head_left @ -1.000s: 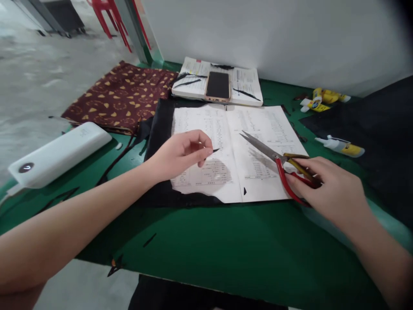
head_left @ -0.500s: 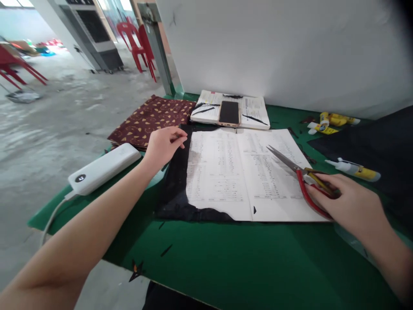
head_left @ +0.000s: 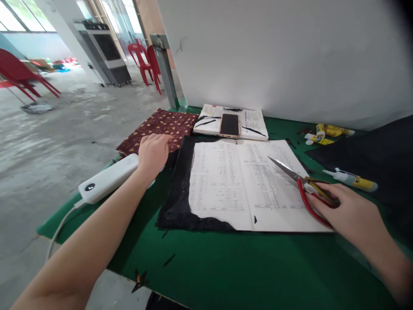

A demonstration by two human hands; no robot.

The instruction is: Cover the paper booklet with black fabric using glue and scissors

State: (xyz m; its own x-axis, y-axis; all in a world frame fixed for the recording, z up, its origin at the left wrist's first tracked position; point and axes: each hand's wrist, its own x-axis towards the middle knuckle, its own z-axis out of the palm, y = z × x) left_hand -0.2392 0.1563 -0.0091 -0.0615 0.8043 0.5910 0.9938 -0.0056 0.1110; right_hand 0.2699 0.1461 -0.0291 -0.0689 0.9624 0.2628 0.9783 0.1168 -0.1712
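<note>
My right hand (head_left: pixel 350 211) grips a pair of scissors (head_left: pixel 287 168) by its red handles, the blades pointing left over the open book's right page. My left hand (head_left: pixel 153 153) is over the near right part of a maroon patterned cloth (head_left: pixel 146 129), back of the hand up, fingers loosely bent and partly hidden; I see nothing held in it. Between my hands lies an open book (head_left: pixel 219 176) with printed pages. Black material (head_left: pixel 179 196) borders its left side and lower left corner, with a wavy edge on the page. A small black scrap (head_left: pixel 255 219) rests on the right page.
Behind the book, a phone (head_left: pixel 229 125) lies on another open book (head_left: pixel 254 118). A white power bank (head_left: pixel 108 178) with a cable is at left. Glue bottle (head_left: pixel 353 178), yellow tubes (head_left: pixel 332 130) and black cloth (head_left: pixel 364 146) are at right. Black scraps (head_left: pixel 138 280) dot the green table (head_left: pixel 232 267).
My left hand has moved left, from the black border's top corner to over the maroon cloth. My right hand still holds the scissors in about the same place. The view has tilted up slightly.
</note>
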